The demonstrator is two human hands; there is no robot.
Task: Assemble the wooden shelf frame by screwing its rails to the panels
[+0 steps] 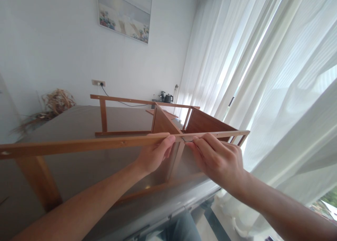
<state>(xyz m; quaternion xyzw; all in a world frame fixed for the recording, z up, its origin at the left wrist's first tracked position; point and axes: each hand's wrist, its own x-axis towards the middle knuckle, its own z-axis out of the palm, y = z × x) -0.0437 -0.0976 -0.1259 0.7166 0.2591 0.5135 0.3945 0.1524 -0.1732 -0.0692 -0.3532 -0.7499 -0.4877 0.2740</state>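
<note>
A brown wooden shelf frame (pixel 86 142) lies on its side, its long near rail running across the view. My left hand (pixel 155 151) is closed round this rail, thumb on top, just left of a shelf panel (pixel 168 120). To the right of that joint, my right hand (pixel 216 153) pinches a thin, dark metal hex key (pixel 187 140). The key's tip meets the side of the rail where the panel joins it. My fingers hide the rest of the key.
The frame rests on a grey-covered surface (pixel 76 118). White curtains (pixel 263 76) hang close on the right. Dried plants (pixel 59 102) are at the far left, and a dark kettle (pixel 169 98) stands beyond the frame. A cable runs from the wall socket (pixel 98 82).
</note>
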